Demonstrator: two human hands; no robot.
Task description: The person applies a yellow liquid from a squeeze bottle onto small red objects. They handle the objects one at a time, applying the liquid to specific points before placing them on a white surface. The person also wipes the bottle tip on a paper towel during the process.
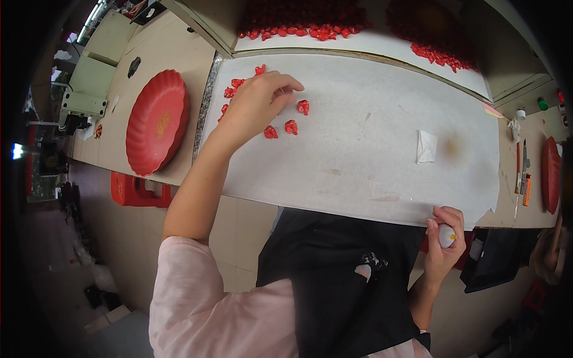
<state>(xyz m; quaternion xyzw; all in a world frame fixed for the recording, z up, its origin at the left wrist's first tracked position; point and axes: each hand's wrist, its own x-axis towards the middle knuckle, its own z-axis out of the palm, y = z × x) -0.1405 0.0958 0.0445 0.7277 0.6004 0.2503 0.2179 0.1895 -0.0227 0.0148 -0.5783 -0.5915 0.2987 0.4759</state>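
My left hand [261, 100] reaches over the far left part of the white paper-covered board [352, 149]. Its thumb and fingers are bent and apart, and nothing shows between them. Small glossy red figures [290, 127] lie below and to the right of its fingertips, and several more [229, 92] line the board's left side, partly behind the hand. By the board's near right edge, my right hand [444, 238] is wrapped around a rounded white squeeze bag [446, 235] with a yellow tip; the fingers cover part of it.
A fluted red dish [156, 122] sits left of the board. Many red pieces [298, 31] fill the white shelf beyond it. A folded white paper [426, 147] lies on the board's right. Further right are a knife [524, 161], an orange cutter [527, 190] and another red dish [550, 176].
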